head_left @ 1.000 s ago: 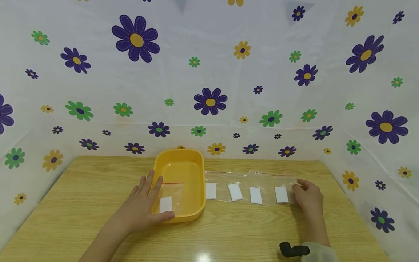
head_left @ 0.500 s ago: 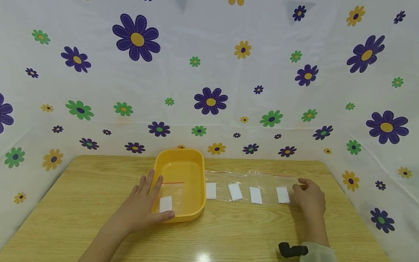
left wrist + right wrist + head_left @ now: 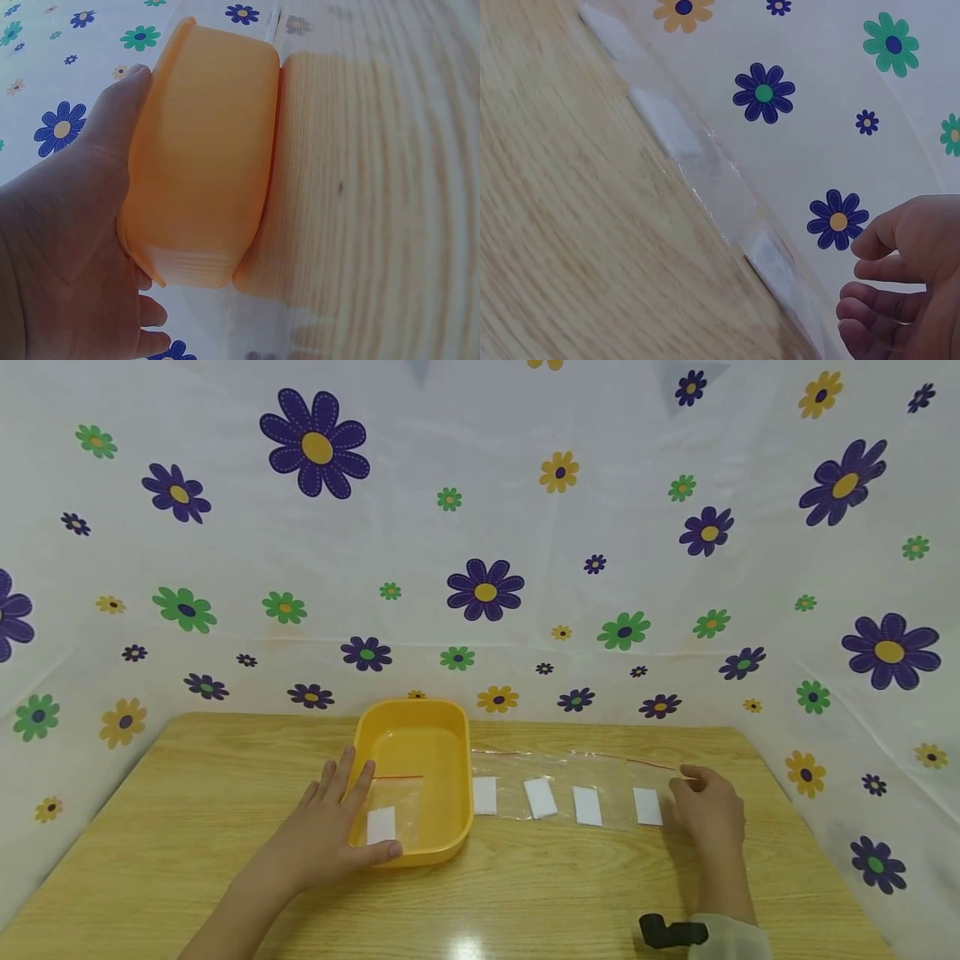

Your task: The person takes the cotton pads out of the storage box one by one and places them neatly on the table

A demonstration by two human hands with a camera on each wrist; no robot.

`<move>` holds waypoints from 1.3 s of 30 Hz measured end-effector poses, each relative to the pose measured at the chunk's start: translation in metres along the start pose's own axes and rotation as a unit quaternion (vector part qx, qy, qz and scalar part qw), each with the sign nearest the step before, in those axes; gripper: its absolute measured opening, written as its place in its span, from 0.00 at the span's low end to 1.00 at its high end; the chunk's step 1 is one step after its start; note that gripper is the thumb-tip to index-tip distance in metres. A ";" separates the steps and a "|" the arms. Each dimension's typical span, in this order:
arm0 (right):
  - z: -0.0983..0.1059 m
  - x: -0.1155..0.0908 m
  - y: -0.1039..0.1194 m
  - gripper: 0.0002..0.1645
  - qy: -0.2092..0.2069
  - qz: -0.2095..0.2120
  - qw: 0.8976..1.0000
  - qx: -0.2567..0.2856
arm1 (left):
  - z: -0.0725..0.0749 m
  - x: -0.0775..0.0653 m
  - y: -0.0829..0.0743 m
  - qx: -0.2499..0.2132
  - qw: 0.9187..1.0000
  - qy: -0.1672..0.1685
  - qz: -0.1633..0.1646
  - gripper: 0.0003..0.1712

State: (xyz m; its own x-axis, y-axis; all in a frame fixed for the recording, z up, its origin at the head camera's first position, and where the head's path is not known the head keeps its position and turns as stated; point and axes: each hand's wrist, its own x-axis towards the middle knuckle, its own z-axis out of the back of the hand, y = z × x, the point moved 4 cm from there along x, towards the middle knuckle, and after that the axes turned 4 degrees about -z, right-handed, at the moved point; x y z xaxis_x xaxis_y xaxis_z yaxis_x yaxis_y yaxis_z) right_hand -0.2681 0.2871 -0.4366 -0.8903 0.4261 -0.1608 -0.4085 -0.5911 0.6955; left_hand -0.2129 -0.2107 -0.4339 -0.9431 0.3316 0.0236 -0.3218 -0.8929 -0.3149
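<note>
My left hand (image 3: 318, 839) rests spread on the left and near rim of a yellow plastic tray (image 3: 450, 777); in the left wrist view its thumb and fingers lie along the rim of the tray (image 3: 202, 142). Inside lies a clear zip bag (image 3: 405, 797) with a red seal line and a white rectangular piece (image 3: 381, 825). To the tray's right, several similar bags lie in an overlapping row. My right hand (image 3: 708, 806), fingers loosely bent, is at the right edge of the rightmost bag (image 3: 648, 777). In the right wrist view nothing shows between the fingers of the hand (image 3: 900, 285).
The wooden table (image 3: 525, 893) runs back to a white flower-patterned cloth (image 3: 420, 543), which also rises on both sides. White pieces (image 3: 540, 798) show through the row of bags. A black strap part (image 3: 673, 932) sits at my right sleeve.
My right hand shifted slightly right, and the rightmost bag moved a little with it; its red seal line now slopes down to the right. My left hand and the tray stay in place.
</note>
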 end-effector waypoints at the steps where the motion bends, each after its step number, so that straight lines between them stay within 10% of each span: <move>1: 0.000 0.000 0.001 0.32 0.002 0.004 1.000 0.006 | 0.000 0.000 -0.001 0.000 1.000 0.000 0.000 0.70; 16: -0.009 -0.011 0.031 0.31 0.070 0.037 0.985 0.153 | 0.005 -0.002 0.000 0.001 1.000 0.000 -0.001 0.69; 32: -0.036 -0.052 0.087 0.28 0.189 0.053 0.930 0.311 | 0.001 0.000 -0.003 -0.013 1.000 -0.001 -0.003 0.69; 39: -0.061 -0.063 0.110 0.26 0.249 0.038 0.878 0.407 | 0.001 -0.001 0.000 -0.010 1.000 -0.001 0.004 0.69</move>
State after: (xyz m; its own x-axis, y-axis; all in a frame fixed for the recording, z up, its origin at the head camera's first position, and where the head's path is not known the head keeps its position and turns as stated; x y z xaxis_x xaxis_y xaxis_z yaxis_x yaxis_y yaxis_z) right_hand -0.2691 0.1537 -0.3923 -0.9690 -0.0652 -0.2383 -0.2460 0.1673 0.9547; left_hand -0.2125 -0.2115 -0.4328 -0.9460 0.3232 0.0230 -0.3119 -0.8893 -0.3345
